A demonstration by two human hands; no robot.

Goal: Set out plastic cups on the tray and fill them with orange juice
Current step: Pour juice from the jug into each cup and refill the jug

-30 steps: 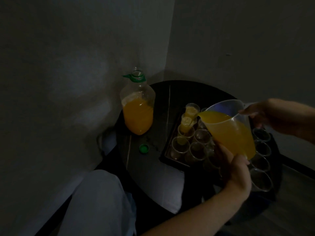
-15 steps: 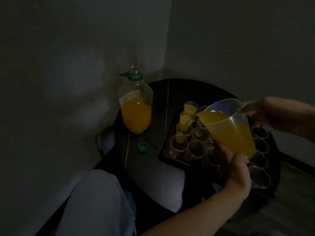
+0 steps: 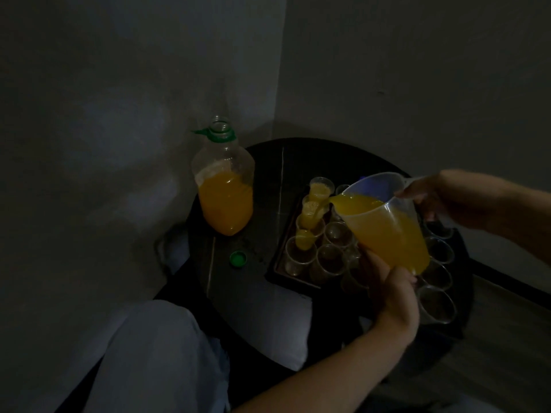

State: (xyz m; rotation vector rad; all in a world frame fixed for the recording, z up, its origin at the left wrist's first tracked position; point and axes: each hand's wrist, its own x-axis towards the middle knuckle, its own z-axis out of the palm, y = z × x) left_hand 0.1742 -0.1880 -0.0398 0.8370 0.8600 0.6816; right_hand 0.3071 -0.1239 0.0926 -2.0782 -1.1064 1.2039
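Your left hand [image 3: 393, 290]: fingers curled under the base of the jug [image 3: 384, 231], at 5 o'clock of the tray [image 3: 286, 275].
Jug: tilted, juice [image 3: 351, 201] running from its spout toward 10 o'clock.
Cups [image 3: 337, 234]: on the tray, left column holding juice.
Your right hand [image 3: 441, 201]: wrapped round the jug handle, 3 o'clock.
Bottle [image 3: 225, 201]: uncapped, 10 o'clock on the desk [image 3: 268, 180].

No text can be read, and the bottle [image 3: 223, 186] and jug [image 3: 384, 222] seem unmarked in this dimness.
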